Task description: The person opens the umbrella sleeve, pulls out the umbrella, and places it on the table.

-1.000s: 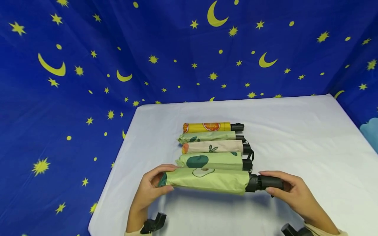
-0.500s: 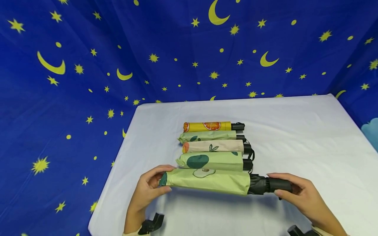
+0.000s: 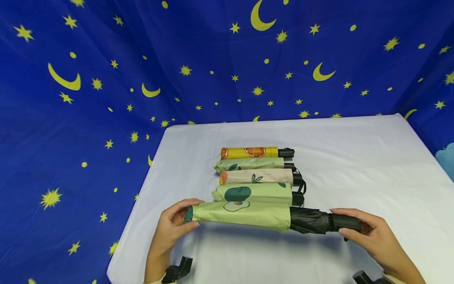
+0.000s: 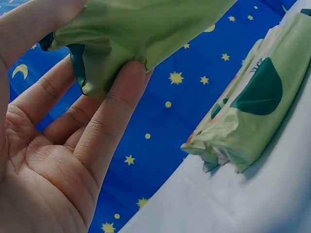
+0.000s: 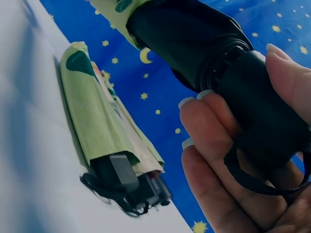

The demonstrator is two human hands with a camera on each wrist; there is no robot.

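One folded umbrella (image 3: 307, 221) is in your hands, held above the near part of the table (image 3: 340, 146), and it looks partway through being unsleeved: a gathered stretch of black canopy (image 5: 180, 39) is bare, while the larger part seems to lie inside the green sleeve (image 3: 262, 219). What is left, as the work appears, is to free that covered length. Your left hand (image 3: 168, 227) pinches the sleeve's closed end, and your right hand (image 3: 375, 232) grips the black handle (image 3: 345, 223), from which a strap (image 5: 260, 190) loops in front of your fingers. The sleeve is thin and creased, printed with a halved avocado, dark green at its tip and slack near your left fingers; the whole piece slopes down slightly toward the handle. Behind it lie four more, each sleeved with a black end showing: the light green umbrella (image 3: 270, 193), the cream umbrella (image 3: 274, 176), the pale green umbrella (image 3: 262, 162) and the yellow umbrella (image 3: 235, 153) with orange slices.
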